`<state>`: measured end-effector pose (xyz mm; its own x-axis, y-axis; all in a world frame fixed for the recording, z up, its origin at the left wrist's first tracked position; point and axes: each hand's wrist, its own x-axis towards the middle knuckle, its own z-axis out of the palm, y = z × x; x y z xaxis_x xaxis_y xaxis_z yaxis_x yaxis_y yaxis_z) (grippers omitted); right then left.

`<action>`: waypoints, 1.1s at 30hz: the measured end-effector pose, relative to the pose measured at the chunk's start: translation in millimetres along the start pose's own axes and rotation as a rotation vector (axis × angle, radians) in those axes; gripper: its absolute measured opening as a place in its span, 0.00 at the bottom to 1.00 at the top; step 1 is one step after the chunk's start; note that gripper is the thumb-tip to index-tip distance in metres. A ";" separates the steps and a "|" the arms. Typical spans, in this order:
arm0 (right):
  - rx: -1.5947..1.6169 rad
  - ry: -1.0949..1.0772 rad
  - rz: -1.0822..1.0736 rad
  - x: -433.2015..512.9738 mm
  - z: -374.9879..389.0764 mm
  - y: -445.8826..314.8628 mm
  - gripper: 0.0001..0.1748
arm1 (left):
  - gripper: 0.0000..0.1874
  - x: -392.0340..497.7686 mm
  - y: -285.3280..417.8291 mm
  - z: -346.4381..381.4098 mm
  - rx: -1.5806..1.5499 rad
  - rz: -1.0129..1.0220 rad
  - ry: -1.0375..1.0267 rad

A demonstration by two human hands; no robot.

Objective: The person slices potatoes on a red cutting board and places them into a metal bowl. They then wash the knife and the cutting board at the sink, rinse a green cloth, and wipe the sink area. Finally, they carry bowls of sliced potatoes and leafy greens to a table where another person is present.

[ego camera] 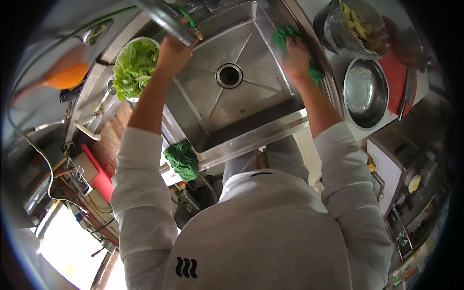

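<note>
A stainless steel sink with a round drain lies before me. My right hand, blurred, holds a green cloth against the sink's right wall; part of the cloth shows below the palm. At the far left corner, my left hand is under a metal faucet spout. The spout hides part of its fingers, so its grip is unclear. Beside it hangs a green hose with a brass nozzle. Left of that hand stands a white bowl full of chopped leafy greens.
Another green cloth drapes over the near left sink corner. On the right counter are a steel bowl, a lined pot holding yellowish pieces, a red cutting board and a knife. An orange strainer lies left.
</note>
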<state>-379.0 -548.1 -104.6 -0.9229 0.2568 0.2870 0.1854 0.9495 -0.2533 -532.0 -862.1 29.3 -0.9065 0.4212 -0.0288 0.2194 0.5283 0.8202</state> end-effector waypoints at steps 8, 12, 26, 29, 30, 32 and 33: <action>0.153 -0.425 0.023 128.9 13.7 -18.2 0.23 | 0.38 107.3 -40.2 41.6 0.016 -0.142 -0.202; 0.661 -0.334 0.149 100.3 -33.1 -52.6 0.18 | 0.39 77.1 -50.0 42.8 0.807 0.114 -0.257; 1.710 -0.731 0.830 73.8 -75.2 -222.5 0.12 | 0.21 -81.1 43.6 71.1 -1.230 -0.435 0.209; 1.597 -0.668 0.765 76.4 -72.3 -238.9 0.17 | 0.26 -100.4 61.1 59.6 -1.024 -0.423 0.242; 1.502 -0.738 0.704 73.0 -72.9 -242.5 0.21 | 0.29 -103.2 63.9 54.5 -0.989 -0.443 0.245; 1.247 -0.847 0.482 65.4 -75.5 -244.3 0.23 | 0.32 -104.8 63.5 41.8 -1.052 -0.655 0.299; 1.148 -0.786 0.447 61.3 -77.1 -243.3 0.22 | 0.33 -103.1 61.1 35.5 -1.126 -0.685 0.315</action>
<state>-454.6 -749.4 45.9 -0.8743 -0.0346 -0.4841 0.4817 0.0591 -0.8743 -412.3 -847.1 62.1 -0.7904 0.0540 -0.6102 -0.5799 -0.3868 0.7170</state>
